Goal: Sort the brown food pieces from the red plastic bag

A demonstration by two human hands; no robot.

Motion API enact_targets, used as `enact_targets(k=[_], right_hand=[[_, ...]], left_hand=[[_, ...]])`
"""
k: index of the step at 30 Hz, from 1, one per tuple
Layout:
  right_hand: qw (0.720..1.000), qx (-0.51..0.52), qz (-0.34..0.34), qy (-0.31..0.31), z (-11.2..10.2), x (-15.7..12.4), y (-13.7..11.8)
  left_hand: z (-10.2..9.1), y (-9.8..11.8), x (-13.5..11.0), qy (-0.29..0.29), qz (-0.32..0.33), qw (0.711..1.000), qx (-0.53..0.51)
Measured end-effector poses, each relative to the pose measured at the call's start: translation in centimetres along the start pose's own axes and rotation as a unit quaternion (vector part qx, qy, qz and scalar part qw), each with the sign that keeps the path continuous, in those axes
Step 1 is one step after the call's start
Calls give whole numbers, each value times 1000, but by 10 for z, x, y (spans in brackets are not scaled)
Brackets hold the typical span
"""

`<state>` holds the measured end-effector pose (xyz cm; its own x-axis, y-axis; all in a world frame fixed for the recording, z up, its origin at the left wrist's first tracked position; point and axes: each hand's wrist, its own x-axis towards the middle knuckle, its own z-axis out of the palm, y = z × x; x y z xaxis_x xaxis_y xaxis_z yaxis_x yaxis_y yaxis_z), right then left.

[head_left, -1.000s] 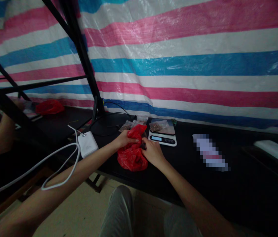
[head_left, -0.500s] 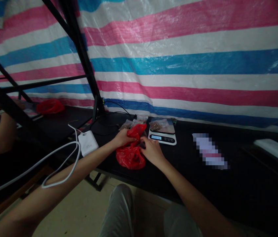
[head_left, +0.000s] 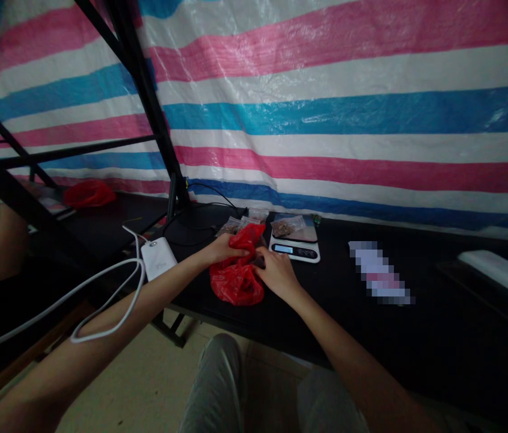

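Note:
A crumpled red plastic bag (head_left: 236, 284) rests on the black table, its upper part gathered between my hands. My left hand (head_left: 223, 249) is closed on the bag's upper left edge. At the bag's right side, my right hand (head_left: 275, 267) has its fingers bent in at the opening; a small dark thing shows at its fingertips, too unclear to name. Just behind stands a white kitchen scale (head_left: 296, 249) with a lit display. On its plate lies a clear zip bag (head_left: 287, 227) of brown bits. More small clear bags (head_left: 231, 226) lie behind my left hand.
A white power bank (head_left: 158, 258) with a looping white cable lies left, beside my forearm. A blurred-out pale item (head_left: 380, 272) and a long white device (head_left: 501, 275) are on the right. Beyond the black metal frame (head_left: 145, 90) sit another red bag (head_left: 89, 193) and another person's arm.
The view has shifted very slightly. Both hands stay at the red bag, with hardly any movement of their fingers.

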<state>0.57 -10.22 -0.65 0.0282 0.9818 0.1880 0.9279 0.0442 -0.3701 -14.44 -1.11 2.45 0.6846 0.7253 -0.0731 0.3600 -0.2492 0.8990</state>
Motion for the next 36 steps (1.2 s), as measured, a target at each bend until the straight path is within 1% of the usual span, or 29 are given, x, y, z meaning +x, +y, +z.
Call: enact_targets(k=[3,6,8,10,11,13,15,17,18,20,23,27,31,34,36], right_hand=[[1000,7,0,8,-1,-1,1],[1000,23,-5,16,-4,-1,5],[999,37,2,20,-8,0,8],[997,68,7,32,-13,2,9],[995,94,-1,44,-15,2,8],[985,147,-49,73,-19,1,1],[976,168,-113,84,-21,-3,-8],[975,146,-154,64,-19,-9,-16],[977,127,-161,49,-17,-12,-19],[982,93,-161,21,-13,-15,-20],[989,60,-137,-7,-7,-16,-15],[994,39,-107,2,-1,-12,-10],[994,31,-100,13,2,-10,-12],[995,31,-95,22,4,-11,-12],[994,38,-97,30,5,-11,-12]], left_hand=[[-10,8,-10,-43,-29,998,-20],[-22,10,-19,-73,-55,996,15],[-28,6,-21,-51,-68,994,62],[-32,0,-21,-4,-76,990,121],[-33,-3,-19,18,-75,986,150],[-33,-6,-16,47,-66,977,196],[-31,-6,-14,63,-40,969,236],[-28,-4,-12,75,-14,958,277],[-27,-3,-11,80,-4,952,296],[-24,1,-10,89,3,941,326],[-22,4,-10,102,-11,928,358],[-20,5,-12,106,-31,920,375],[-21,11,-13,87,-16,935,345],[-27,18,-15,24,10,948,316],[-32,21,-17,-18,3,943,332]])
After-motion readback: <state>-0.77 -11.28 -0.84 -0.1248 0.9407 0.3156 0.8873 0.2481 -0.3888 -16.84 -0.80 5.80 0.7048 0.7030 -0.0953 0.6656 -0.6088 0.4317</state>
